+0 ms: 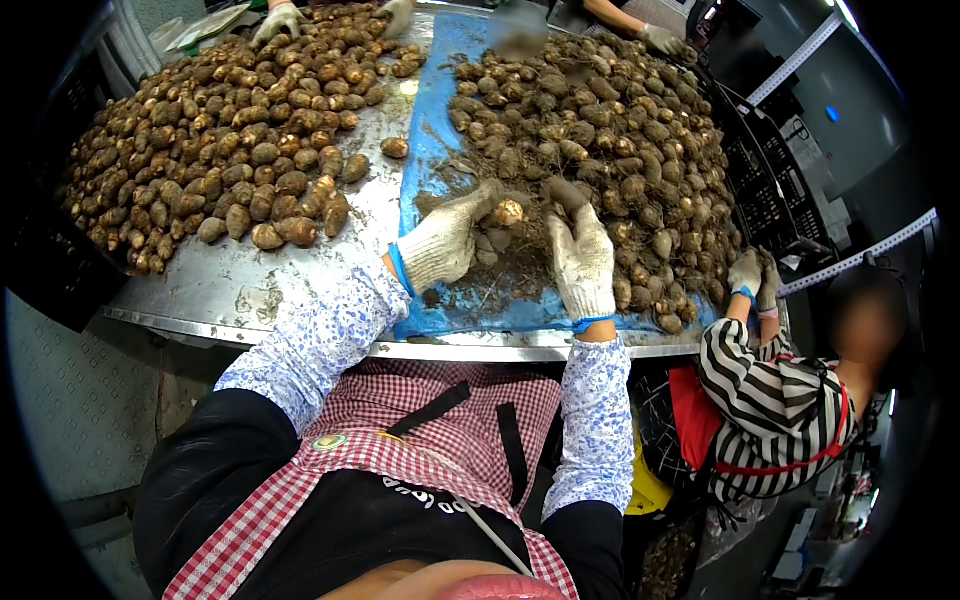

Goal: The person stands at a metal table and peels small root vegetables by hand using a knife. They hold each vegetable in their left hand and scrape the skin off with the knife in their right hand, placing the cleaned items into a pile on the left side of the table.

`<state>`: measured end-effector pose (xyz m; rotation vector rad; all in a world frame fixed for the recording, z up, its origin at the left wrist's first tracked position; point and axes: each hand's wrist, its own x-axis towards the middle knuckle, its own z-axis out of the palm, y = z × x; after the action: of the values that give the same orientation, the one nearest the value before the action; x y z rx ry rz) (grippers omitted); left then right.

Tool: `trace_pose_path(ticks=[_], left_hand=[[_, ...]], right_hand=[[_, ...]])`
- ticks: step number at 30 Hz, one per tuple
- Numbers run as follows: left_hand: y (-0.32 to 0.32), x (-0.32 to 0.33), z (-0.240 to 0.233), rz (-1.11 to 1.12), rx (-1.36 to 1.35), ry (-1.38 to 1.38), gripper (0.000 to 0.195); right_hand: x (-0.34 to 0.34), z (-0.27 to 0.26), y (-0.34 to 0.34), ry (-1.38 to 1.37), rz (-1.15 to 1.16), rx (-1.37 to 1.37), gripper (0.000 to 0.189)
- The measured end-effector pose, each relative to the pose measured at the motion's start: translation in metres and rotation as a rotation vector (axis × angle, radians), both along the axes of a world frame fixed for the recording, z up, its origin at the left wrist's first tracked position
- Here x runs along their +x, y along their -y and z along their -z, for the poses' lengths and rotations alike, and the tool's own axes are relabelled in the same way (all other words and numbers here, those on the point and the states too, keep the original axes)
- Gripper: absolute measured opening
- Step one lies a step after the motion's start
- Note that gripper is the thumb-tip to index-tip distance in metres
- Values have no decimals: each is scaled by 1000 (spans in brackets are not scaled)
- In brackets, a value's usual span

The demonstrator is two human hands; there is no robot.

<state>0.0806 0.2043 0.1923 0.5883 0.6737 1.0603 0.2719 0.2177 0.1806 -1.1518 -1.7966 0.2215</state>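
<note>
My left hand [450,234], in a dirt-stained knitted glove, grips a small taro corm [510,213] with a pale cut end facing up. Just right of it is my right hand [582,251], gloved too, its fingers bent and dark with soil. Whether those fingers hold anything cannot be made out. Beneath both hands, loose soil and root fibres [491,289] cover a blue plastic sheet [439,105]. A heap of soil-covered, hairy taro corms [645,172] spreads beyond and to the right of my right hand.
Cleaner taro corms [225,161] form a pile on the metal table [367,195] at left. Black plastic crates [787,180] stand past the right edge. A person in a striped top [780,412] has gloved hands at the table's right corner; other gloved hands [279,22] work across the table.
</note>
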Motion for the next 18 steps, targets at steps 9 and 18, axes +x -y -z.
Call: trace_pose_path(ticks=[9, 18], left_hand=[[-14, 5, 34, 158, 248, 77, 35], [-23, 1, 55, 113, 93, 245, 38]], right_hand=[[-28, -17, 3, 62, 38, -91, 13], [5, 13, -14, 335, 364, -432, 26]])
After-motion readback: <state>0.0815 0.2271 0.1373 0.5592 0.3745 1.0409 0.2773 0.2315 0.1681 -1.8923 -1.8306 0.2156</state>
